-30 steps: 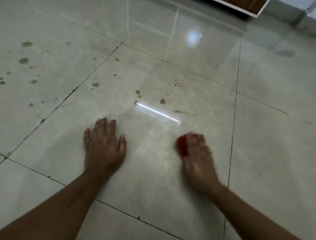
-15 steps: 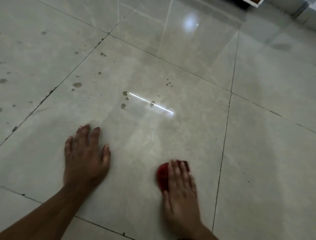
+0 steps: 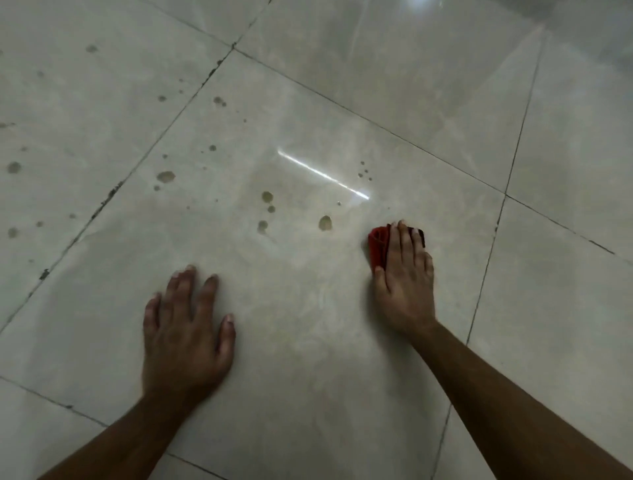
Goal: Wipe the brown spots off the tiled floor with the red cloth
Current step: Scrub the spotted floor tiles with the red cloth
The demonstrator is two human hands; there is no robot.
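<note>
Glossy tiled floor (image 3: 342,342) bears brown spots (image 3: 324,223).

Cloth (image 3: 376,246) is lying on the floor (image 3: 308,342) under the right hand (image 3: 406,277). Left hand (image 3: 185,329) is resting flat on the floor, left of and nearer than the cloth. Spots (image 3: 324,223) are lying left of the cloth and beyond it.

Dim, even indoor light over a glossy pale grey tiled floor (image 3: 308,342). A thin bright white streak of reflected light (image 3: 323,174) crosses the centre tile, and a round glare patch (image 3: 423,4) sits at the top edge. Soft focus throughout; grout lines bow slightly toward the edges.
</note>
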